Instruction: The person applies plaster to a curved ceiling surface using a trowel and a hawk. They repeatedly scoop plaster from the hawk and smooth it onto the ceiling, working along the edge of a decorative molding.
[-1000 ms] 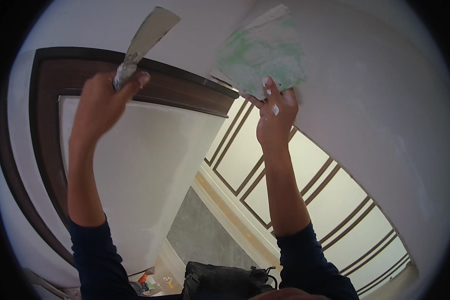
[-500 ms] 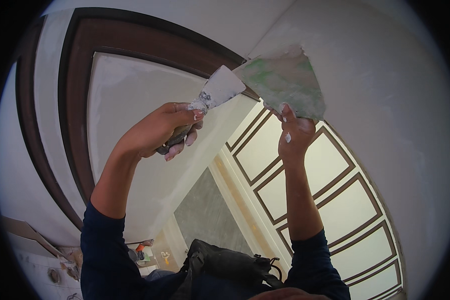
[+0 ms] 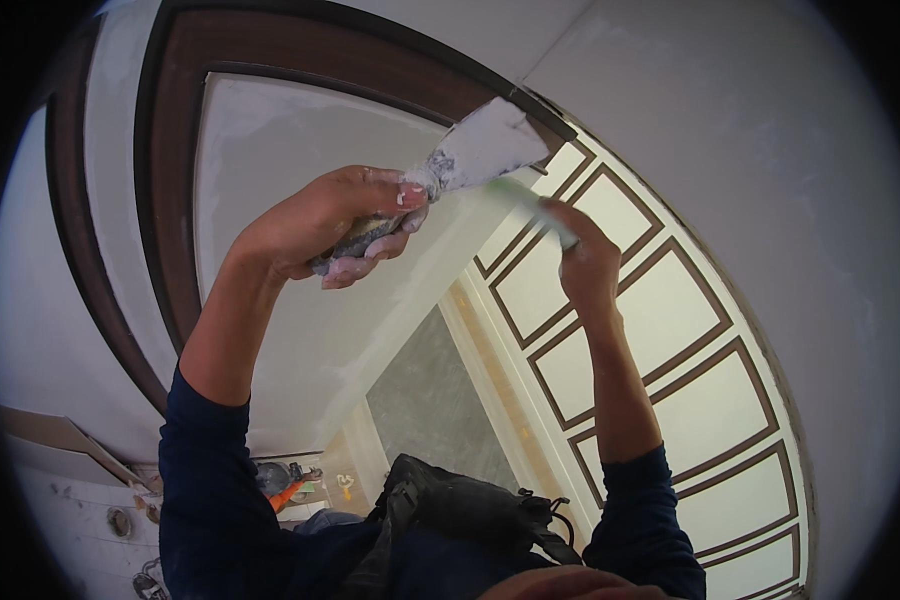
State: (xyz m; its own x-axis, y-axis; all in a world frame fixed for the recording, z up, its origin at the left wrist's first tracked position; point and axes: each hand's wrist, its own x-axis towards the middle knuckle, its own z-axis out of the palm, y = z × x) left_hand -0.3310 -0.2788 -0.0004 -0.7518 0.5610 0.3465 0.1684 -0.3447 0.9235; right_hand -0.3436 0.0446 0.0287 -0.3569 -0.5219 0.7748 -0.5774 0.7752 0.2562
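My left hand (image 3: 315, 225) is closed round the handle of a putty knife (image 3: 492, 146), whose blade is coated in white filler and points up to the right. White smears cover its thumb and fingers. My right hand (image 3: 590, 262) grips a thin, greenish flat plate (image 3: 535, 210) like a filler board, now seen nearly edge-on and blurred. The plate's far end lies just below the knife's blade; I cannot tell whether they touch. Both tools are held up in front of a white panel (image 3: 310, 150) with patchy filler, framed in dark brown trim (image 3: 175, 150).
Bare grey-white wall (image 3: 740, 170) curves up at the right. Beyond my right arm are white panels (image 3: 675, 290) with brown trim. A black bag (image 3: 460, 510) lies against my body. Far below is a grey floor (image 3: 425, 395), with an orange item (image 3: 288, 494) at lower left.
My right hand has turned the greenish plate from face-on to edge-on, bringing it down and left under the knife. The putty knife has moved up and right, and the view has shifted slightly.
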